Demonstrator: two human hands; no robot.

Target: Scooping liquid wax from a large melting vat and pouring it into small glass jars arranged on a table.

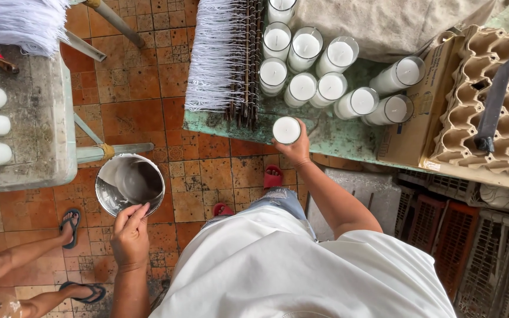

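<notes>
Operator A: Head view, hazards first. The right hand (293, 150) is closed around a glass candle jar (286, 130) filled with white wax, held at the front edge of the green counter (331, 138). The jar appears to sit right at the rim, so a loose grip could let it drop to the tiled floor (142, 88) and break.

Operator B: And the left side?

Operator A: The left hand (129, 235) is open, fingers resting on the rim of a metal bucket (129, 184) below. Downward pressure on that rim could tip the bucket.

Operator B: Any crowding near the jar?

Operator A: Yes. A cluster of filled jars (325, 76) stands close behind it on the counter, with a rack of white wicks (222, 56) to their left. A careless push could knock neighbours together. Another person's sandalled feet (72, 227) are near the bucket.

Operator B: Jar position relative to the hand?

Operator A: Directly above the right hand, fingers wrapped around its lower body, open top facing the camera; well apart from the left hand.
</notes>
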